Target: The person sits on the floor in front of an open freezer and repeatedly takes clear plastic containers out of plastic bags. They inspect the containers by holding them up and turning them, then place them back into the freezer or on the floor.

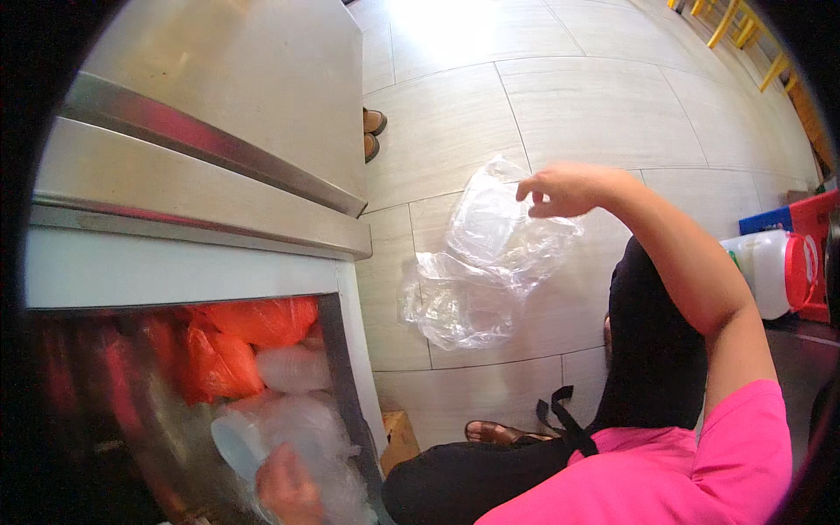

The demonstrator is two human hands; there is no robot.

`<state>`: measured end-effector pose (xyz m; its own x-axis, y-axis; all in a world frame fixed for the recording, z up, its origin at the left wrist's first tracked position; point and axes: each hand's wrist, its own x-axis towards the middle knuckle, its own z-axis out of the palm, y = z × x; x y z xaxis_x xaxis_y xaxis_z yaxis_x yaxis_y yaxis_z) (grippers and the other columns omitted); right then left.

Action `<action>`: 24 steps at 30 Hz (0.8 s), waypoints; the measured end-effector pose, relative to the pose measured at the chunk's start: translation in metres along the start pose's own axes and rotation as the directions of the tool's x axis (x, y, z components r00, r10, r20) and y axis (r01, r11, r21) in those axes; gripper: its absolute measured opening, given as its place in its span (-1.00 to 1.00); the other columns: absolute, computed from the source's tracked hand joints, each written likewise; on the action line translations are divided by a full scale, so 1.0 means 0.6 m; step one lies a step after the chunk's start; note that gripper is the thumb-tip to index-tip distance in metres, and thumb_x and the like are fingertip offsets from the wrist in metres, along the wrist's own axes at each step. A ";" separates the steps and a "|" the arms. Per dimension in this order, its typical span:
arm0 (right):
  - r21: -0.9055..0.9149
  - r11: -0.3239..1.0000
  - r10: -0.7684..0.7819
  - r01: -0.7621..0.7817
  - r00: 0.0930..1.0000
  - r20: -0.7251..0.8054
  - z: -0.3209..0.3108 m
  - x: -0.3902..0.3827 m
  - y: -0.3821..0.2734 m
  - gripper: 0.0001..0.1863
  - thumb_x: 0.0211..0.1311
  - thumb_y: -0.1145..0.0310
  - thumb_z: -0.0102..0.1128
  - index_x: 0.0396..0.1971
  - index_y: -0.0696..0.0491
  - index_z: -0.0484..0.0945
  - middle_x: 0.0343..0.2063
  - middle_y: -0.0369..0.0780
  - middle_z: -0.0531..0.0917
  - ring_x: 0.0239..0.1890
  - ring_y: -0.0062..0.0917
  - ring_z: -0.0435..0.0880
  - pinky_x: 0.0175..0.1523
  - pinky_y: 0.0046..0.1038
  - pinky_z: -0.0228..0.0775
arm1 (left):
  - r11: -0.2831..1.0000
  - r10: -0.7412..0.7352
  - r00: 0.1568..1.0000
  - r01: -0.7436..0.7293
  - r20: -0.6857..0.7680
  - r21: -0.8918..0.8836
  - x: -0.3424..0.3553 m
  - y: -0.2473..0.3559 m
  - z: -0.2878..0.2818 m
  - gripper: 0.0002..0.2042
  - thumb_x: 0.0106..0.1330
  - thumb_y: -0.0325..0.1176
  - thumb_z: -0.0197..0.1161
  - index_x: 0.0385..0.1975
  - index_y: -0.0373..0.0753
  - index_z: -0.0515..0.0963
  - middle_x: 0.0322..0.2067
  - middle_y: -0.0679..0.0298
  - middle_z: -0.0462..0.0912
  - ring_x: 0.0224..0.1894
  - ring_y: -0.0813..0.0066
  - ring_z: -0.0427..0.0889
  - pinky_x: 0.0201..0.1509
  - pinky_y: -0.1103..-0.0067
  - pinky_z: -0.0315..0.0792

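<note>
My left hand point(287, 486) reaches into a white-framed cabinet compartment point(350, 350) at the lower left. It is blurred and its fingers do not show clearly. It lies against a pale round container point(238, 440) and a clear plastic wrapping point(319, 433); whether it grips either cannot be made out. Behind these sit bright orange-red plastic bags point(223, 363) and a translucent container point(294, 369). My right hand point(569, 190) hovers over clear plastic bags point(490, 236) crumpled on the floor. Its fingers are bent and apart, with nothing visible between them.
A metal-faced cabinet front point(227, 79) stands above the compartment. Light grey tiles point(595, 105) cover the floor. A white jar with a red lid point(770, 273) lies at the right, beside blue and red crates point(809, 232). Brown shoes point(374, 131) and yellow stool legs point(735, 31) show farther off.
</note>
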<state>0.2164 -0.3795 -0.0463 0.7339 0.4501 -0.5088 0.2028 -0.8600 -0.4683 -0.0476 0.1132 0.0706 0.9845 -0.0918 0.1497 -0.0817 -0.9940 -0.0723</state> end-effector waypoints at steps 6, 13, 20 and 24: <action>-0.395 0.918 0.046 0.042 0.976 0.211 0.022 0.055 0.024 -0.58 0.23 0.21 0.18 0.05 0.07 0.52 -0.12 -0.06 0.66 0.00 -0.17 0.60 0.08 -0.21 0.44 | 0.740 0.665 0.618 -0.469 0.420 -0.481 0.204 0.271 0.149 -0.50 0.11 -0.35 0.36 0.09 -0.19 0.41 -0.07 0.11 0.49 -0.02 0.14 0.48 -0.06 0.39 0.48; -0.285 0.953 -0.086 0.105 0.993 0.081 0.015 0.011 0.027 -0.57 0.21 0.22 0.20 0.05 0.06 0.50 -0.13 -0.06 0.63 -0.06 -0.16 0.61 0.03 -0.21 0.46 | 0.912 0.316 0.762 -0.409 0.566 0.041 0.295 0.356 0.456 -0.08 -0.05 -0.15 0.54 0.32 -0.12 0.14 0.38 0.02 -0.02 0.31 -0.06 0.28 0.14 0.30 0.46; -0.432 0.858 -0.187 0.277 0.953 0.239 0.115 -0.005 -0.038 -0.67 0.20 0.27 0.17 -0.02 -0.03 0.56 -0.05 -0.12 0.60 0.01 -0.26 0.62 -0.07 -0.17 0.55 | 0.975 0.220 0.634 -0.154 0.741 -0.158 0.143 0.357 0.588 -0.73 0.18 -0.36 0.21 -0.12 -0.25 0.54 -0.44 0.05 0.71 -0.26 -0.01 0.72 -0.18 0.20 0.59; -0.327 0.806 -0.291 0.494 0.811 0.508 0.222 -0.010 -0.089 -0.63 0.25 0.24 0.11 0.05 -0.07 0.55 0.01 -0.17 0.59 0.06 -0.27 0.59 -0.06 -0.03 0.52 | 0.955 0.286 0.497 -0.077 0.819 -0.286 0.089 0.379 0.509 -0.80 0.12 -0.34 0.21 -0.29 -0.26 0.59 -0.22 -0.04 0.64 -0.11 0.00 0.65 -0.07 0.16 0.53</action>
<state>0.1150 -0.3045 -0.1143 0.2070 0.7373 -0.6430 0.7380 -0.5492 -0.3921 0.0337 -0.0998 -0.2389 0.5935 -0.2815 -0.7540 -0.1987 -0.9591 0.2017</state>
